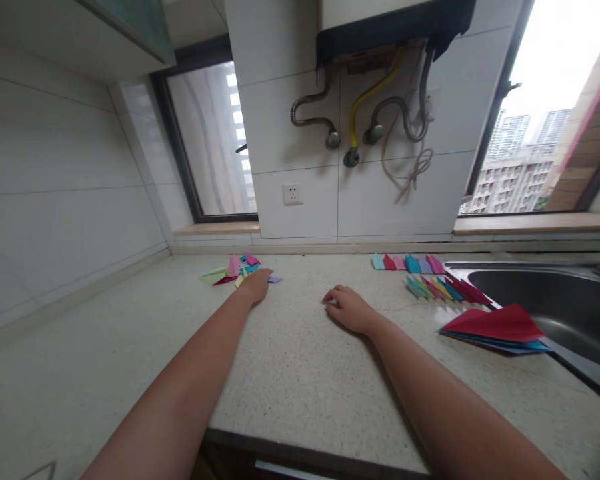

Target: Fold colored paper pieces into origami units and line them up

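Far left: loose pile of small folded papers [234, 266] on the table [300, 373], pieces overlapping at odd angles. Pale green piece [213, 275] sticks out on the pile's left side; a knock could push it away from the rest. Left hand [254, 287] is over the right part of the pile, fingers pointing down into it. Can't tell if they pinch anything; the hand covers the contact. Lilac piece [275, 280] pokes out just beside the fingers. Risk: pieces overlap, so lifting one could drag its neighbours or bend a fold; a careless sweep could scatter the lot.

Middle: right hand [349, 309] low over bare table, fingers loosely curled with a narrow gap, nothing visible in them. The forearm lies left of the rows; a wide swing right could knock them.

Right: back row of folded papers [413, 264], front row of folded papers [445, 289], pieces closely set, so one bump could shift several. Nearer: stack of large folded sheets [495, 325], red on top, right tip at the sink [560, 288] edge. A nudge or draught could tip paper in; wet, it would likely go limp.
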Available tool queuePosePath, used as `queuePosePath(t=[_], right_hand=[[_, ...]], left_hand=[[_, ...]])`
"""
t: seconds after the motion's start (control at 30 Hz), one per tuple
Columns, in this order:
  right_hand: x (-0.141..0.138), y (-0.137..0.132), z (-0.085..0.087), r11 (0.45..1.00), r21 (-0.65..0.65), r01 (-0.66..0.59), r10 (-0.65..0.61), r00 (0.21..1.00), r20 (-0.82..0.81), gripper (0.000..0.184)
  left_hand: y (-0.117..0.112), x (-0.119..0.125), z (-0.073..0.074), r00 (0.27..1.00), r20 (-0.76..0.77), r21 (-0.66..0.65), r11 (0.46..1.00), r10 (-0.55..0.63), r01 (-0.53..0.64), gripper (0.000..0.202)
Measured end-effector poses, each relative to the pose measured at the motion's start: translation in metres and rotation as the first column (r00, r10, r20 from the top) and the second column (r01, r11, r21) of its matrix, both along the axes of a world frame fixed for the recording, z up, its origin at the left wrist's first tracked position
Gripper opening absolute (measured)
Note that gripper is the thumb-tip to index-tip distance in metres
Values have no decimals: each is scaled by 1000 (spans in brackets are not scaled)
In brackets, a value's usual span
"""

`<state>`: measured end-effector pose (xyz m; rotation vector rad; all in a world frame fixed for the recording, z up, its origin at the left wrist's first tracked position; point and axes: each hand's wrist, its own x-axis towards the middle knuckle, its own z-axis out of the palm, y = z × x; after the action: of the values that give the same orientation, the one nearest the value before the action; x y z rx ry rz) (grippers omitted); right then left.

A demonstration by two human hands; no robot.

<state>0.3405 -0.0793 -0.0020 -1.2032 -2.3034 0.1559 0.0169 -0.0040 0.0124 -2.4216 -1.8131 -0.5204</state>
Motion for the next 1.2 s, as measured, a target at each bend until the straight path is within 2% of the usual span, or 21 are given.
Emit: queuePosePath(t=[0.23,0.37,0.5,0.63,0.77,0.83,0.93,1.07,1.2], right_hand=[[-2,3,0,1000,3,-21,21,999,35,22],[-2,1,2,1000,4,-26,26,999,44,22],[-4,-1,4,1000,-6,-30,30,999,16,22],[-5,-2,10,998,-55,13,-25,977,-211,23],[-3,-5,21,990,-137,39,-103,861,-498,27],[-1,-8,25,984,-179,17,-110,844,-525,29],[0,-13,24,970,-234,-58,-61,880,-472,29],[-2,-18,21,962,-255,-96,-18,912,-409,28],[-2,-21,21,953,-282,-109,-14,916,-401,27]], left_hand=[[2,1,-5,992,-122,14,1000,24,-22,33],[-10,14,-1,991,-120,38,998,-53,58,31],[-28,40,6,985,-63,49,985,-163,167,31],[-57,77,22,937,120,92,943,-328,319,29],[-90,101,33,887,219,126,913,-406,387,26],[-104,105,30,874,271,162,915,-402,370,26],[-117,102,17,866,314,211,918,-389,336,28],[-113,95,3,850,311,235,901,-424,364,28],[-106,93,2,813,388,273,897,-434,348,30]])
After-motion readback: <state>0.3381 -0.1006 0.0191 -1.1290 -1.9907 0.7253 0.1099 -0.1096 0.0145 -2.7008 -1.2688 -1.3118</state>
